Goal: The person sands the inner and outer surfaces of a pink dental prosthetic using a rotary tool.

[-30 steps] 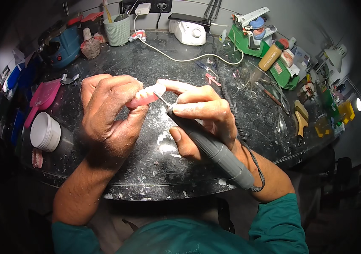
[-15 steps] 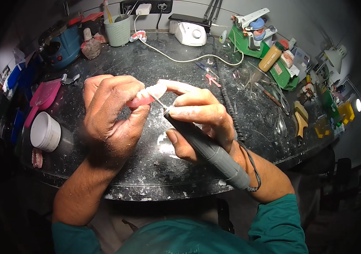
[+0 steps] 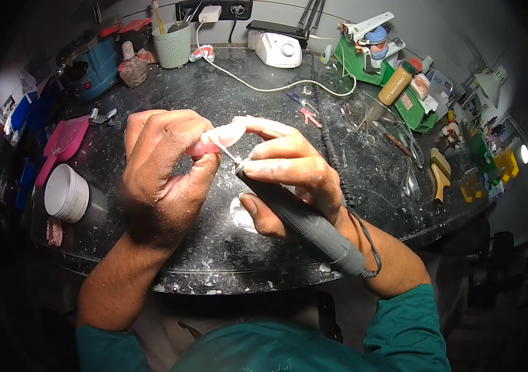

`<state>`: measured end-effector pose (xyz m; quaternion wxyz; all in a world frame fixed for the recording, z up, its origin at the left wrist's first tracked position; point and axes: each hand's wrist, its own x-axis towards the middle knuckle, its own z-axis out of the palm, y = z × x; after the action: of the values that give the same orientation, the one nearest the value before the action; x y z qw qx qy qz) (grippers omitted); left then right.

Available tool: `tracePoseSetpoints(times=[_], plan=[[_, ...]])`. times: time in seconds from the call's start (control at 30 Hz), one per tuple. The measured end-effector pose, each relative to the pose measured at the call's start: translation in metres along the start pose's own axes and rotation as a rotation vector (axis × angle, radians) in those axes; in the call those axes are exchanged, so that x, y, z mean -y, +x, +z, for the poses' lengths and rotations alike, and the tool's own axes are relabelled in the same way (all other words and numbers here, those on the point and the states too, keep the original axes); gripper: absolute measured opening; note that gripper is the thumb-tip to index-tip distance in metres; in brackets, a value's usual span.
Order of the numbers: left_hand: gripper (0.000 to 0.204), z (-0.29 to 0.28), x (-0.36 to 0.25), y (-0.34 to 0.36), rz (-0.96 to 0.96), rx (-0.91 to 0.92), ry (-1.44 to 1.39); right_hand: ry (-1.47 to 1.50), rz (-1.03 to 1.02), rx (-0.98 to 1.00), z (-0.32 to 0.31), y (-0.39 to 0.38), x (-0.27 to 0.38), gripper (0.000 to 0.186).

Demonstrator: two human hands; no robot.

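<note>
My left hand (image 3: 168,155) pinches a pink denture (image 3: 203,147) with whitish teeth between thumb and fingers, held above the table. My right hand (image 3: 292,170) is wrapped round a dark grey rotary handpiece (image 3: 304,223) like a pen. The thin metal bur (image 3: 224,149) at its tip reaches the denture's teeth side. A right fingertip touches the denture's far end. From the handpiece's back end a black cord (image 3: 372,251) loops by my right wrist. Whitish dust coats both hands. The left fingers hide part of the denture.
On the black dusty table (image 3: 214,254) a white tub (image 3: 67,193) and pink dustpan (image 3: 66,146) sit left. A white control box (image 3: 278,51) stands at the back beside a pencil cup (image 3: 171,48). Right are green boxes (image 3: 416,111), a bottle (image 3: 396,84), a brush (image 3: 440,180) and scattered tools.
The handpiece and right hand have shifted slightly left, so the bur sits further along the denture. The denture has tilted a little; the left hand barely moved.
</note>
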<state>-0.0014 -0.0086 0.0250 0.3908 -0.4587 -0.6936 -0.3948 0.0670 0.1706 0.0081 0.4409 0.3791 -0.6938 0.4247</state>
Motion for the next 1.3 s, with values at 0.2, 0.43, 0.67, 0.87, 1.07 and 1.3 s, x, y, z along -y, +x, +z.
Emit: tracePoseSetpoints(times=[0.2, 0.43, 0.67, 0.87, 1.07, 1.3], plan=[[0.023, 0.000, -0.002, 0.000, -0.018, 0.005, -0.020, -0.008, 0.023, -0.009, -0.001, -0.001, 0.002, 0.054], [0.023, 0.001, -0.001, 0.000, -0.020, 0.001, -0.026, -0.040, -0.002, -0.002, 0.002, -0.001, 0.001, 0.056], [0.027, 0.001, 0.001, -0.002, -0.085, 0.008, -0.062, -0.039, 0.028, 0.034, -0.005, 0.000, 0.001, 0.045], [0.036, 0.012, 0.007, -0.007, -0.176, 0.011, -0.084, 0.049, 0.470, -0.245, -0.007, -0.004, -0.012, 0.033], [0.039, 0.014, -0.003, -0.007, -0.175, 0.122, -0.015, 0.462, 0.673, -0.250, -0.011, -0.003, -0.014, 0.034], [0.053, 0.022, -0.004, -0.005, -0.397, 0.115, -0.251, 0.590, 0.774, -0.362, -0.017, -0.004, -0.019, 0.037]])
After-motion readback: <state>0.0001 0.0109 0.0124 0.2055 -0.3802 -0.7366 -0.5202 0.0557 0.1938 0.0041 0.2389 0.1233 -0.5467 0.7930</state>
